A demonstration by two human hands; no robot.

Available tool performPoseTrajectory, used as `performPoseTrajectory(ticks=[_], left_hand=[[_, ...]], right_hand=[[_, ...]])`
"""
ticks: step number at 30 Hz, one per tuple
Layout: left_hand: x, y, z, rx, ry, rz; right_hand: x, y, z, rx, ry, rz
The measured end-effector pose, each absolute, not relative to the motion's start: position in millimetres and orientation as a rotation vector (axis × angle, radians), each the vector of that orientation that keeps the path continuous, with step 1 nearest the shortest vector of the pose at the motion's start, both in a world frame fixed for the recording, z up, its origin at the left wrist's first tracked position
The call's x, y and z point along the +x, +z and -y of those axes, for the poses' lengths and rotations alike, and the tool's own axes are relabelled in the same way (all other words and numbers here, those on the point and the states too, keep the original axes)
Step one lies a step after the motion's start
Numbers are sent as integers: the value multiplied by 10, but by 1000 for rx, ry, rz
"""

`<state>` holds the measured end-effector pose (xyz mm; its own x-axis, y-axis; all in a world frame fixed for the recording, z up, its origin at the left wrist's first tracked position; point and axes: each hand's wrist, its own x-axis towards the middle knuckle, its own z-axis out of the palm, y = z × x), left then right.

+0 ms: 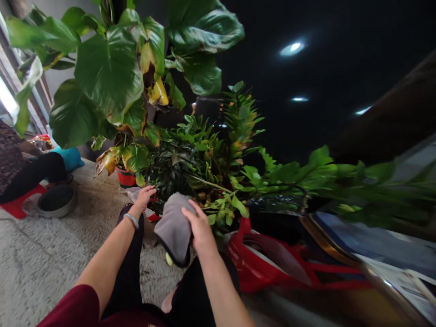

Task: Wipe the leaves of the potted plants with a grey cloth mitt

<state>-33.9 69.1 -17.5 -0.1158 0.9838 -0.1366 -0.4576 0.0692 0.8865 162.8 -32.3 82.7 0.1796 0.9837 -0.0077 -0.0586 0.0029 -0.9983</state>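
Note:
A grey cloth with a dark edge hangs from my right hand, whose thumb and fingers grip its upper right side. My left hand, with a bangle on the wrist, is at the left edge of a dark-leaved plant. Its fingers are curled together; whatever is between them is hidden at the leaves. Below the left hand, part of a red and white pot shows. A thin stem with light green leaves leans out just beyond the cloth.
A large-leaved plant with yellowed leaves rises from a red pot. Red bags stand close on my right. At left, a seated person is on a red stool beside a grey basin. A dark glossy wall stands behind.

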Motion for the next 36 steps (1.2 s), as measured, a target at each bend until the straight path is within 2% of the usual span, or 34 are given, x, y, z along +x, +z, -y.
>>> performPoseTrajectory(ticks=[3,7,9,13,16,20,29,33,36], left_hand=[[-357,-167,-696,721,1402,-1016],[-331,-158,-690,719,1402,-1031],[-305,-158,-686,705,1407,-1052],[-294,-170,-696,631,1451,-1112],[-319,-191,-714,580,1492,-1148],[-316,-218,-712,569,1482,-1125],[-198,-217,-494,677,1412,-1055],[-186,-184,-450,639,1427,-1014],[-200,-161,-444,638,1449,-996]], right_hand=[[1648,1011,673,-1235,1205,938],[1787,1517,390,-1138,794,929],[1785,1594,80,-1112,705,859],[1610,1278,-134,-1232,1009,754],[1491,931,189,-1308,1252,873],[1523,743,640,-1260,1357,969],[1881,809,734,-1210,1405,924],[2000,1110,799,-1156,1453,894],[2015,1422,632,-1041,1356,921]])
